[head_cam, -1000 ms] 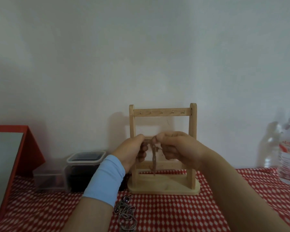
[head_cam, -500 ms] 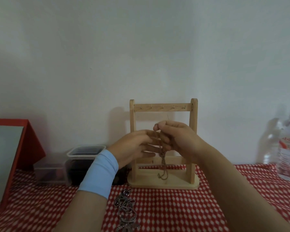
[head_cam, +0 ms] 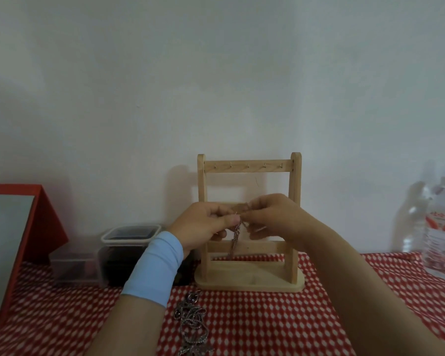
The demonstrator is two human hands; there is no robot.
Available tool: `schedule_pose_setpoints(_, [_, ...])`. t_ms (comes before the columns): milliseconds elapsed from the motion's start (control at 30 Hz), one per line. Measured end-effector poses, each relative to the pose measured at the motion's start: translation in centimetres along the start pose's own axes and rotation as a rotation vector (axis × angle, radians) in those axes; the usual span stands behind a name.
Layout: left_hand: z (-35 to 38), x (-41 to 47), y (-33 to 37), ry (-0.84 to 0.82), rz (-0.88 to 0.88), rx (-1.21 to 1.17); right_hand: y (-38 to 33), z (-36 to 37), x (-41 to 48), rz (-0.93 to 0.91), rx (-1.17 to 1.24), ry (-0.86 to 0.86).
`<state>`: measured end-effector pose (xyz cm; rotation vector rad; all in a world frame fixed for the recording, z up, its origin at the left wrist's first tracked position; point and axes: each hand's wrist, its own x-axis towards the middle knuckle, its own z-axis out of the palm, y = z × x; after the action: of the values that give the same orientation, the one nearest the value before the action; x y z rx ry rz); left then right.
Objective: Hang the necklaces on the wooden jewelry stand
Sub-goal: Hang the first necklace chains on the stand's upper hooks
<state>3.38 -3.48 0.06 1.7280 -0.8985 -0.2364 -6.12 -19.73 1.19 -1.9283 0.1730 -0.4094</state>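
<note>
necklace [head_cam: 235, 236]: thin brownish chain, hangs doubled before wooden jewelry stand [head_cam: 249, 276] | left hand [head_cam: 203, 224] + right hand [head_cam: 272, 217]: fingertips pinching its top | top hooks bare

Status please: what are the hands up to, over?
Left hand, right hand both pinch one thin metal chain necklace before the pale wooden jewelry stand. Top-bar hooks bare, unobstructed. Silvery chain heap lies on red checked cloth.

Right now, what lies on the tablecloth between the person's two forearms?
A loose heap of silver necklaces, just in front of the base of the wooden jewelry stand. The head view shows it.
</note>
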Motion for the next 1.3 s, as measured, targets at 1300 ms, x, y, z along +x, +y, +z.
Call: schedule_pose_setpoints(1300, [0.5, -0.4, 0.9, 0.031, 0.033, 0.101, -0.7, 0.4, -0.9, -0.181, -0.228, -0.126])
